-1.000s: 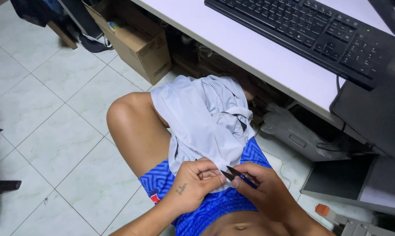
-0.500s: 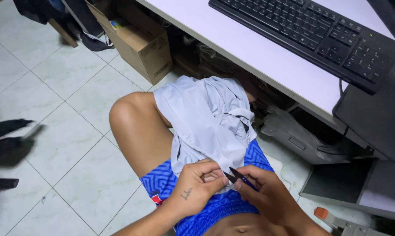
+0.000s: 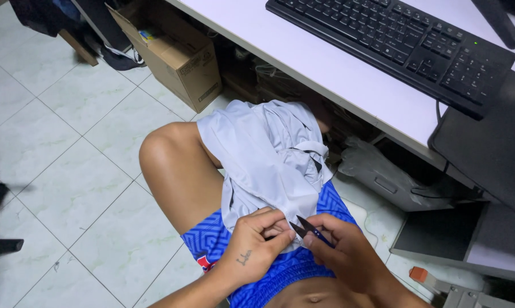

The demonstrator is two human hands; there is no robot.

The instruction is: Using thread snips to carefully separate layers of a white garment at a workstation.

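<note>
Both hands at garment hem: left hand (image 3: 257, 242) fingers pinch grey garment (image 3: 269, 159); right hand (image 3: 346, 251) fingers grasp snips (image 3: 309, 229).

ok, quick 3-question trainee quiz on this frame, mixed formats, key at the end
1. True or false: the right hand holds small dark thread snips with the blades pointing toward the left hand.
2. Multiple choice: the grey garment lies A) on the white desk, B) draped over the person's lap, C) in the cardboard box.
3. Fill in: on the white desk sits a black ____.

Key
1. True.
2. B. It lies over the lap, and the left hand pinches its lower edge.
3. Keyboard.
</note>
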